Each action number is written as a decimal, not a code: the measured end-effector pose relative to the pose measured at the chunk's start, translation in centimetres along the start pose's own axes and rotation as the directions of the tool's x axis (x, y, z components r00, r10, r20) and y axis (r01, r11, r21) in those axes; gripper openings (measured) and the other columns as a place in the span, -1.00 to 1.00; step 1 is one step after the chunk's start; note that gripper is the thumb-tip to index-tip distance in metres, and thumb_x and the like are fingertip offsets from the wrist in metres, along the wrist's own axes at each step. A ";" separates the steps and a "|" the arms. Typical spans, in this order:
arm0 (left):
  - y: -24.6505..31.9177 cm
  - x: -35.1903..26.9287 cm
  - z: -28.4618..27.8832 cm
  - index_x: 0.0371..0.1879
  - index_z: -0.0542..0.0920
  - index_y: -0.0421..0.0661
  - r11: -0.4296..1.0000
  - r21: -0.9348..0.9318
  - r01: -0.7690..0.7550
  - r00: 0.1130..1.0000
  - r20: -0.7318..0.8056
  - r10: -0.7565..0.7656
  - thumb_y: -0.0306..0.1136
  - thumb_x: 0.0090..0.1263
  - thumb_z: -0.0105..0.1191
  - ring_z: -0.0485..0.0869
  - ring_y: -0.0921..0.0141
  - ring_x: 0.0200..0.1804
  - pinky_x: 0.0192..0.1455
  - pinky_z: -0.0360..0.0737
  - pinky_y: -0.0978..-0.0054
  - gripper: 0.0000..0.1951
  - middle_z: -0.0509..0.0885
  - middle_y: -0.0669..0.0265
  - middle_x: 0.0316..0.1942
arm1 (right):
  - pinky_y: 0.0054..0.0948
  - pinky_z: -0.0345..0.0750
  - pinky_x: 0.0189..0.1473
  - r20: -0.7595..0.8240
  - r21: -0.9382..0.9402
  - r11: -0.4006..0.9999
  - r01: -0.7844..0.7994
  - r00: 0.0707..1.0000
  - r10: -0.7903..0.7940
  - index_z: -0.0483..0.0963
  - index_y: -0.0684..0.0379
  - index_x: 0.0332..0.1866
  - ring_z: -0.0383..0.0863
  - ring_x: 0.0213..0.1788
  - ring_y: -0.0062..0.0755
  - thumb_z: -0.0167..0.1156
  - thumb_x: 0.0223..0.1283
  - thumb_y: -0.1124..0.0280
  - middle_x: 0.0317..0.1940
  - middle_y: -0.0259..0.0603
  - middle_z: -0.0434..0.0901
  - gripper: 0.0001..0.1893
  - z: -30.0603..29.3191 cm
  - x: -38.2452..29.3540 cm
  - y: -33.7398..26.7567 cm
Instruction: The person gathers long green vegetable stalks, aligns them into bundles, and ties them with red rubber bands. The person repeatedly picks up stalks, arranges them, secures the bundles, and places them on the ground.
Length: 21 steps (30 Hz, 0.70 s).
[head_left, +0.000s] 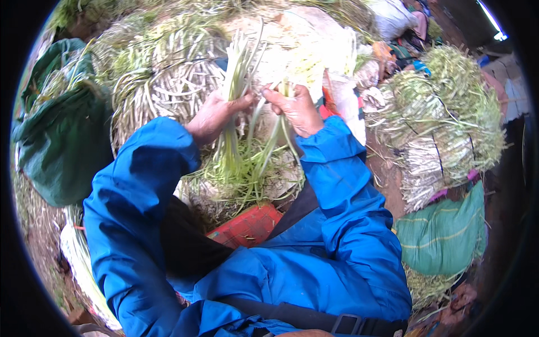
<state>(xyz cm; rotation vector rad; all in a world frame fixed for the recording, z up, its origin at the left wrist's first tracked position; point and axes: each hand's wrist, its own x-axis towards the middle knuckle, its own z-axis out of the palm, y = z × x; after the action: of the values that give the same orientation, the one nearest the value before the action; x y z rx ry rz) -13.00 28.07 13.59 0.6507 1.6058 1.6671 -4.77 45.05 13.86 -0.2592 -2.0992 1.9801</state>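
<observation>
My left hand (217, 116) grips a thick bunch of long, pale green vegetable stalks (238, 69). The whitish ends point up and away from me, and the greener ends hang down below the hand. Close beside it, my right hand (297, 108) pinches a few separate stalks (276, 137) between thumb and fingers; their lengths trail downward. Beneath both hands lies a loose pile of green trimmings and leaves (244, 179). Between my legs shows a red plastic surface (248, 227), partly covered by the trimmings and my clothing.
A heap of whitish-green stalks (172, 90) spreads ahead on the left, beside a dark green cloth sack (67, 147). On the right lie strapped stalk bundles (446, 122) and a green woven sack (442, 236). A white sack (391, 19) sits at the far right.
</observation>
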 end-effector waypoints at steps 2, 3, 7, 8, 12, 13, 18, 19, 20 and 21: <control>0.5 0.3 1.3 -0.10 0.54 -0.08 0.984 0.107 0.141 0.989 -0.064 -0.135 -0.21 0.27 0.11 0.49 0.58 -0.33 -0.35 0.36 0.59 -0.71 0.58 0.47 -0.37 | -0.62 0.42 -0.48 -0.067 0.043 0.993 0.113 0.992 -0.110 0.59 0.22 -0.34 0.48 -0.54 -0.67 0.30 0.07 0.42 -0.57 -0.41 0.56 -0.89 -0.9 0.4 0.4; 0.3 0.3 2.1 -0.08 0.54 -0.08 0.998 0.061 0.012 0.993 -0.120 -0.005 -0.23 0.27 0.11 0.48 0.58 -0.36 -0.37 0.35 0.59 -0.71 0.60 0.45 -0.34 | -0.60 0.46 -0.44 -0.082 0.121 0.965 0.232 0.971 -0.224 0.59 0.23 -0.34 0.51 -0.49 -0.63 0.31 0.05 0.43 -0.54 -0.38 0.59 -0.88 -0.6 0.9 1.4; -0.1 2.4 1.8 -0.14 0.53 -0.07 0.999 -0.031 -0.016 0.976 -0.218 0.009 -0.19 0.23 0.14 0.40 0.58 -0.48 -0.43 0.31 0.60 -0.70 0.58 0.43 -0.38 | -0.51 0.48 -0.41 -0.203 0.080 0.933 0.350 0.922 -0.328 0.57 0.25 -0.34 0.52 -0.48 -0.56 0.31 0.02 0.41 -0.51 -0.29 0.60 -0.85 0.2 2.9 1.6; -0.4 3.2 1.1 -0.17 0.52 -0.07 0.999 0.032 -0.029 0.974 -0.225 0.035 -0.21 0.25 0.13 0.41 0.59 -0.47 -0.42 0.31 0.62 -0.74 0.58 0.43 -0.38 | -0.45 0.43 -0.40 -0.310 0.059 0.958 0.279 0.918 -0.248 0.57 0.26 -0.40 0.48 -0.50 -0.55 0.31 -0.10 0.43 -0.59 -0.27 0.57 -0.84 0.4 2.4 0.3; 0.8 6.8 5.1 -0.32 0.57 -0.08 0.973 0.167 -0.160 0.986 0.078 0.149 -0.19 0.29 0.12 0.40 0.61 -0.49 -0.44 0.31 0.65 -0.79 0.52 0.48 -0.51 | -0.42 0.47 -0.39 -0.377 -0.054 0.964 0.260 0.889 -0.260 0.55 0.38 -0.39 0.52 -0.50 -0.52 0.27 -0.12 0.46 -0.57 -0.17 0.60 -0.80 -5.0 0.0 -0.7; 0.0 7.4 4.7 -0.33 0.57 -0.07 0.970 0.181 -0.164 0.983 0.109 0.146 -0.19 0.28 0.13 0.40 0.61 -0.50 -0.44 0.31 0.65 -0.79 0.51 0.49 -0.53 | -0.42 0.47 -0.40 -0.364 -0.069 0.983 0.171 0.913 -0.184 0.56 0.37 -0.39 0.53 -0.51 -0.51 0.28 -0.12 0.46 -0.58 -0.17 0.60 -0.80 -5.5 0.3 0.5; -2.3 8.9 6.2 -0.31 0.54 -0.09 0.966 0.227 -0.122 0.975 0.208 0.074 -0.23 0.27 0.15 0.40 0.60 -0.53 -0.47 0.32 0.65 -0.80 0.49 0.49 -0.54 | -0.54 0.42 -0.50 -0.332 -0.027 0.984 0.177 0.927 -0.176 0.55 0.27 -0.22 0.44 -0.58 -0.65 0.25 -0.01 0.47 -0.56 -0.35 0.57 -0.79 -7.8 -0.7 3.3; -2.7 9.2 6.9 -0.30 0.53 -0.10 0.961 0.235 -0.146 0.970 0.225 0.092 -0.23 0.27 0.14 0.39 0.60 -0.54 -0.48 0.32 0.65 -0.79 0.48 0.49 -0.55 | -0.54 0.41 -0.51 -0.350 -0.056 0.985 0.161 0.921 -0.171 0.55 0.26 -0.21 0.44 -0.59 -0.66 0.25 -0.01 0.47 -0.57 -0.36 0.56 -0.78 -8.4 -0.8 3.7; -3.4 10.0 6.8 -0.30 0.53 -0.10 0.948 0.278 -0.157 0.968 0.233 0.093 -0.22 0.28 0.14 0.38 0.61 -0.55 -0.49 0.31 0.66 -0.79 0.47 0.49 -0.55 | -0.48 0.43 -0.52 -0.319 -0.006 0.999 0.040 0.947 -0.040 0.54 0.27 -0.20 0.44 -0.61 -0.61 0.24 -0.03 0.47 -0.58 -0.38 0.55 -0.77 -9.1 -1.1 4.2; -4.1 10.6 6.3 -0.31 0.53 -0.09 0.930 0.328 -0.164 0.970 0.224 0.092 -0.21 0.28 0.14 0.37 0.62 -0.55 -0.50 0.30 0.66 -0.79 0.46 0.49 -0.56 | -0.37 0.45 -0.49 -0.352 -0.040 0.986 0.162 0.921 -0.166 0.54 0.28 -0.28 0.49 -0.62 -0.46 0.22 -0.04 0.46 -0.62 -0.27 0.56 -0.81 -8.7 -1.4 3.8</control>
<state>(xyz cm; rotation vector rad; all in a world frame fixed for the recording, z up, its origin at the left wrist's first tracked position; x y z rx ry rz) -13.97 40.08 8.82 1.0911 1.7478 1.3614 -1.04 53.17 10.40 -0.3967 -1.8367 1.6810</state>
